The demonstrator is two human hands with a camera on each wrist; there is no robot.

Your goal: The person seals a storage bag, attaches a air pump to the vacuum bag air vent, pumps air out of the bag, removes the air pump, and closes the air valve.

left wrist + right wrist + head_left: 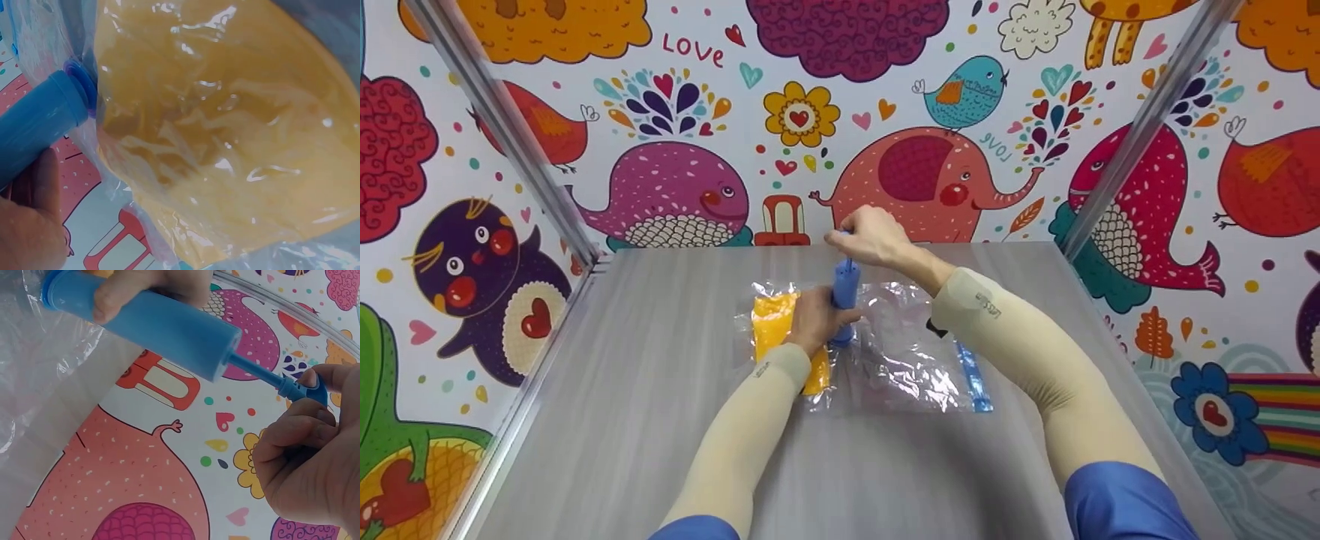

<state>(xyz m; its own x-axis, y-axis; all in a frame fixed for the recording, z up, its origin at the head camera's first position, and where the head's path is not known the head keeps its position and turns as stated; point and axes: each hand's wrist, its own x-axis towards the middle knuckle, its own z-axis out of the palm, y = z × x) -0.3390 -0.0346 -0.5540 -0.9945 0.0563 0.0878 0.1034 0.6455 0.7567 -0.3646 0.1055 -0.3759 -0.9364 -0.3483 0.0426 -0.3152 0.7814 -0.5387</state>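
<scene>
Pump (846, 283), blue and one only, stands nearly upright on a clear plastic bag (915, 360), its long axis running from a handle (314, 391) at the top, down a thin rod (256, 370), to a wide barrel. Its lower end points down at the bag, where the left wrist view shows a purple-blue ring (83, 87); how the two join is hard to make out.

Two hands are on the pump. The fingers of the left hand (819, 319) curl round its barrel, and those of the right hand (872, 238) pinch the handle, which they partly hide.

Left of the pump, inside the bag, lies one yellow item (772, 319), partly covered by the left hand and sleeve. To the pump's right the bag spreads out wrinkled, with one blue strip (975, 379) along its far right edge. A black piece (936, 328), also right of the pump, is mostly behind the right sleeve (1012, 330); I cannot tell what it is. Beneath the pump and bag is one grey bench (622, 375). Beyond the pump rises a printed wall (802, 60), cut off at the top.
</scene>
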